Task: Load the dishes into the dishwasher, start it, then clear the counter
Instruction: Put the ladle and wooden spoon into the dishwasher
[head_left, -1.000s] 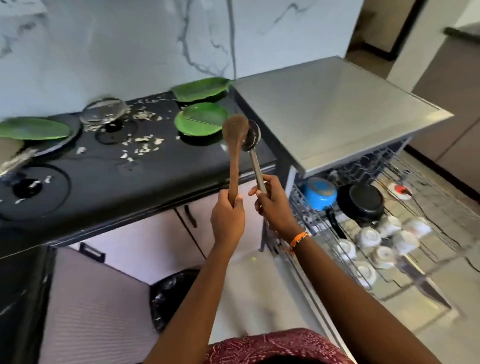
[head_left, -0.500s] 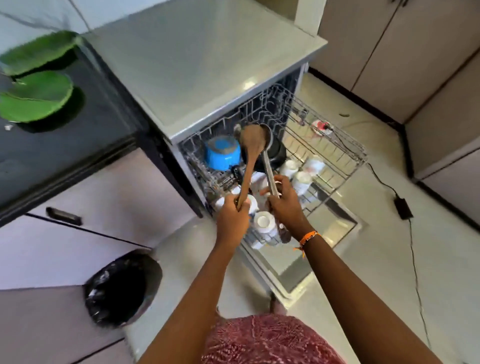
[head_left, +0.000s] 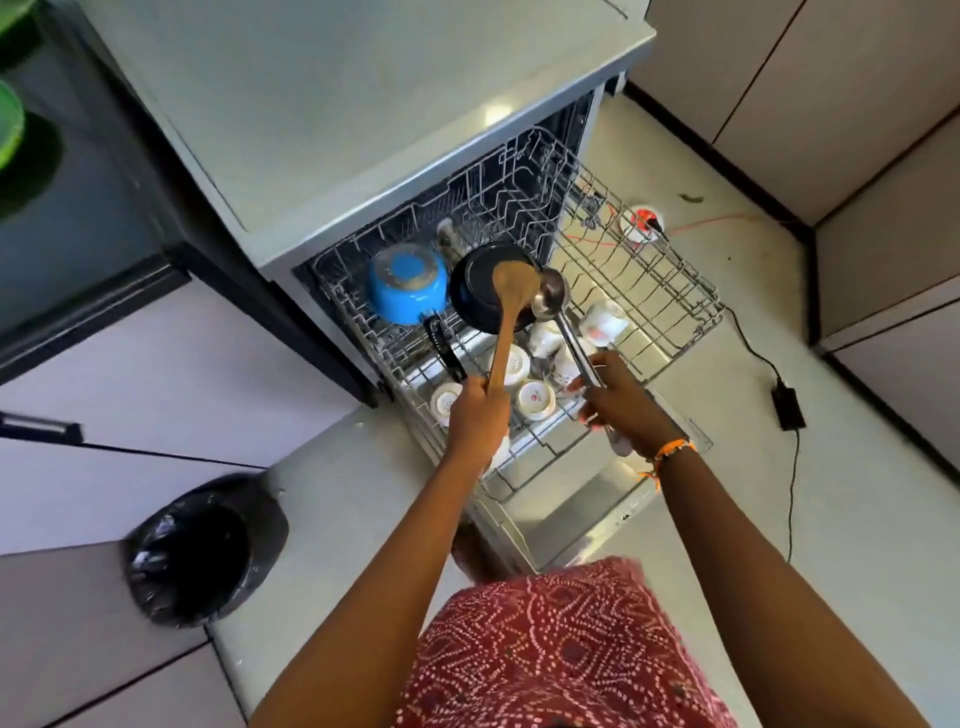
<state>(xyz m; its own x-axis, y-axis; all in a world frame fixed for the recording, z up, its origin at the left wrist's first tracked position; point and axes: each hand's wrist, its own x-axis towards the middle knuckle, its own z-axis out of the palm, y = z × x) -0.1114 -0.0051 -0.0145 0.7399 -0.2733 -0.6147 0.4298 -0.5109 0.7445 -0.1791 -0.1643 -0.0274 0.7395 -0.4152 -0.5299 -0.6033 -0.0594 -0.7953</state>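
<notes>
My left hand (head_left: 480, 415) grips the handle of a wooden spoon (head_left: 506, 312), its bowl held over the pulled-out dishwasher rack (head_left: 670, 291). My right hand (head_left: 618, 402) grips a steel ladle (head_left: 558, 317) by its handle, right beside the spoon. Both utensils hover above the rack's load: an upturned blue pot (head_left: 408, 283), a black pan (head_left: 478, 291) and several white cups (head_left: 535, 397). The dishwasher door (head_left: 587, 512) lies open below the rack. The right part of the rack holds nothing.
The dishwasher's grey top (head_left: 363, 104) fills the upper middle. A black stovetop with green plates (head_left: 10, 130) sits at the far left. A black-lined bin (head_left: 202, 551) stands on the floor at lower left. A cable and adapter (head_left: 787, 408) lie on the floor to the right, near cabinets.
I have turned from the stovetop toward the dishwasher. Both hands carried the spoon and ladle from over the counter to above the rack and lowered them closer to the cups.
</notes>
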